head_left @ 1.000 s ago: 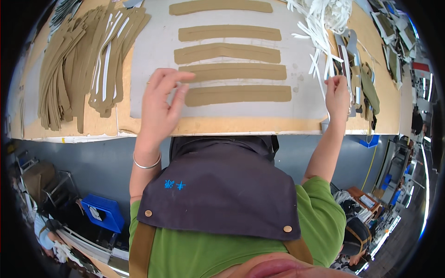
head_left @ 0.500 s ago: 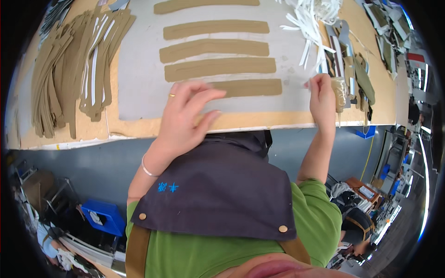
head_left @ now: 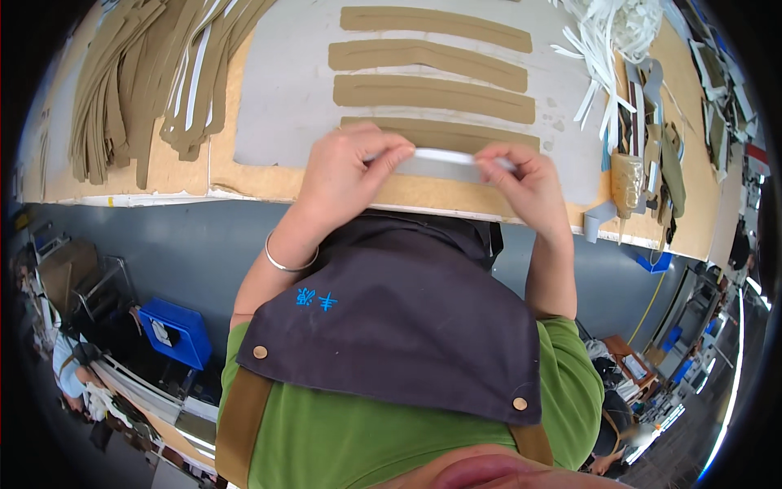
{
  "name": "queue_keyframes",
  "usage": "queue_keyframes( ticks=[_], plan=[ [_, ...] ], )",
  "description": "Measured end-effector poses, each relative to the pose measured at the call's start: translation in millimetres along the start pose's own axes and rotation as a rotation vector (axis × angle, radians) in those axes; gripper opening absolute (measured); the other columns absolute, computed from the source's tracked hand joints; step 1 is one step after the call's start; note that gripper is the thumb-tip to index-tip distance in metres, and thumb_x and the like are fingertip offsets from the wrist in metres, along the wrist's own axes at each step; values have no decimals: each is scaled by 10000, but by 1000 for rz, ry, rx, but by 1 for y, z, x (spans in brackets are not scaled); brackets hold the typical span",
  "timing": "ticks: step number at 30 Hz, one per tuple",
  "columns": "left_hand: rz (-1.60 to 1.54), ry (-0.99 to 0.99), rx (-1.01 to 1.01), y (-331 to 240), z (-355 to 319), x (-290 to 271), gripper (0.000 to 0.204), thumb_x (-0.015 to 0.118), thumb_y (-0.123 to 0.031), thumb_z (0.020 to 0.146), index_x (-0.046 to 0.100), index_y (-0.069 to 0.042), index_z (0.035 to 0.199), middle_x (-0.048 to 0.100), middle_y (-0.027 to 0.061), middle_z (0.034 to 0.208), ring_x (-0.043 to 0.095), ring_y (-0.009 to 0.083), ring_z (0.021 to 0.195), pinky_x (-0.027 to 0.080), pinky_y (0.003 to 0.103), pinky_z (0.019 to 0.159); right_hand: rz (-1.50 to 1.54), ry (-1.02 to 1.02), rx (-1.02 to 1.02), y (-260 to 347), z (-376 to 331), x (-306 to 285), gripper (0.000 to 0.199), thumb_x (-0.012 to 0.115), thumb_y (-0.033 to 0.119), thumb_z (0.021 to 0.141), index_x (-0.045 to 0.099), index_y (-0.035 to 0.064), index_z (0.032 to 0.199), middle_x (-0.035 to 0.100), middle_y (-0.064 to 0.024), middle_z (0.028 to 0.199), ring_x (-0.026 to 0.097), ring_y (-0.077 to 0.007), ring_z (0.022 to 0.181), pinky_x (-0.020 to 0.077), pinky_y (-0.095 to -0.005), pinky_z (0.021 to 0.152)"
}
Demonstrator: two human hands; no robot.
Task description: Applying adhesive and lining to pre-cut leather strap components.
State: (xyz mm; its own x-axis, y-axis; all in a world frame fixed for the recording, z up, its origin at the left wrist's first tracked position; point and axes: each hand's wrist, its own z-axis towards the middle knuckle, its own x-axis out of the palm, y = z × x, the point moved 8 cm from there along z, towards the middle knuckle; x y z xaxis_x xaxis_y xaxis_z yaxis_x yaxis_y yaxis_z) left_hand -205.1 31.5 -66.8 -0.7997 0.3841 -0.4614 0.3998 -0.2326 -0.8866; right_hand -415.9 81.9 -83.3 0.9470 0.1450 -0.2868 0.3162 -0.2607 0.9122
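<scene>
My left hand (head_left: 346,175) and my right hand (head_left: 525,183) pinch the two ends of a thin white strip (head_left: 446,156), held level just above the table's near edge. Right behind it lies the nearest tan curved strip (head_left: 456,134) on a grey mat (head_left: 285,106). Three more tan strips (head_left: 432,91) lie in a row farther back on the mat. A silver bangle (head_left: 287,262) circles my left wrist.
A stack of tan strips with white backing (head_left: 155,81) lies at the left. A heap of white strips (head_left: 611,41) and assorted tools and tan pieces (head_left: 652,163) sit at the right. A blue crate (head_left: 175,330) stands on the floor below the table edge.
My hands have left the nearest tan strip and come together toward the table's near edge. They now hold a white strip stretched between them, which was not in my hands before.
</scene>
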Motion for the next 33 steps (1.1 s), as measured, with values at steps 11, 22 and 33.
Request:
queue_keyframes(
  ticks=[11, 22, 33],
  plan=[
    [351, -169, -6, 9, 9, -5, 80, 724, -156, 828, 753, -85, 851, 631, 61, 691, 582, 238, 677, 462, 350, 589, -427, -396, -7, -3, 3, -41, 103, 759, 146, 812, 748, 75, 886, 716, -48, 830, 576, -119, 573, 470, -244, 555],
    [429, -221, -4, 9, 12, -5, 49, 763, -148, 771, 752, -118, 807, 624, 29, 709, 578, 232, 699, 465, 351, 597, -589, -440, -123, 3, 8, -42, 78, 759, 143, 789, 725, 74, 803, 704, -47, 795, 666, -207, 774, 505, -317, 673],
    [439, -205, -37, 13, 15, -2, 52, 767, -144, 755, 758, -120, 800, 612, 22, 696, 586, 223, 709, 471, 349, 601, -663, -420, -89, 2, 10, -43, 98, 768, 148, 780, 739, 60, 813, 713, -59, 811, 670, -199, 786, 510, -317, 692]
  ],
)
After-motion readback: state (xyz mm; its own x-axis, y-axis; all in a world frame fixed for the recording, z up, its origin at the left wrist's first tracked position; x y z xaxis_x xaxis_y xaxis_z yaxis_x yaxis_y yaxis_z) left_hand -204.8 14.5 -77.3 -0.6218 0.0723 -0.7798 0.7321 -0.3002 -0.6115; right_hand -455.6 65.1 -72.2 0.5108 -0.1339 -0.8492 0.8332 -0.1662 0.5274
